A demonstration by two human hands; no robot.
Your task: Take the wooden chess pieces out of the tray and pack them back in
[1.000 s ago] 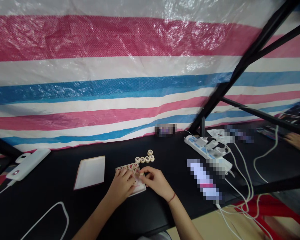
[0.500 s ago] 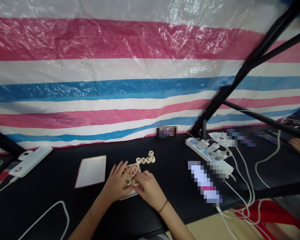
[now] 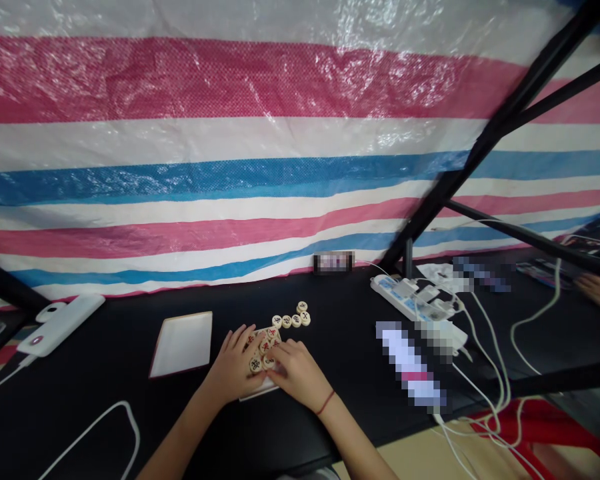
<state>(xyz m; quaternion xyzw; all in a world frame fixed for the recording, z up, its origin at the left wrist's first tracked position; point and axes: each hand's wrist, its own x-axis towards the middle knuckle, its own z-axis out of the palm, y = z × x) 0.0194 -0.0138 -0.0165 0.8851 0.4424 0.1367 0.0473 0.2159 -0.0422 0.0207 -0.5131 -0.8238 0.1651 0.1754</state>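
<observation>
Your right hand (image 3: 300, 377) has moved leftward over the past second, to the right side of the white box (image 3: 260, 391); its fingers curl at a black-marked xiangqi piece (image 3: 269, 361) inside, though whether they pinch it cannot be told. Your left hand (image 3: 234, 370) spans the left side, fingers apart. You seem to be arranging the boxed pieces; the next move calls for light fingertip pressure, clear of five pieces (image 3: 296, 321) just beyond.

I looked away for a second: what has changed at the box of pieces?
The right hand has moved left over the box; the left hand has shifted slightly left, fingers spread wider. Two black-marked pieces now show between them. The loose pieces and white tray stayed put.
</observation>
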